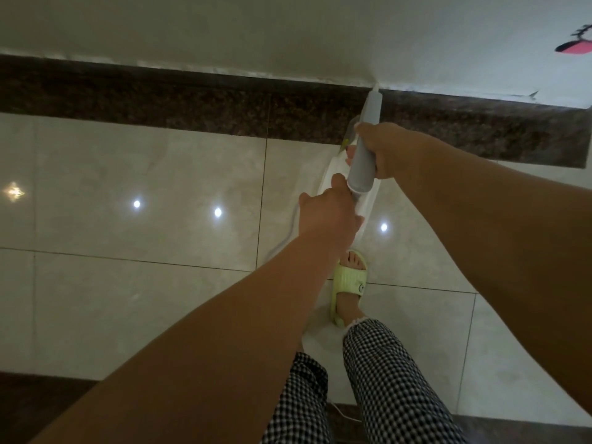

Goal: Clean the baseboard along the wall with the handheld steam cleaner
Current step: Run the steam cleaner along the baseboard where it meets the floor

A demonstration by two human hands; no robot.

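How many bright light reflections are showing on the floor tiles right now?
4. One starburst glare at the far left edge, two round spots left of the hands, one spot right of the steam cleaner. The arms may hide others.
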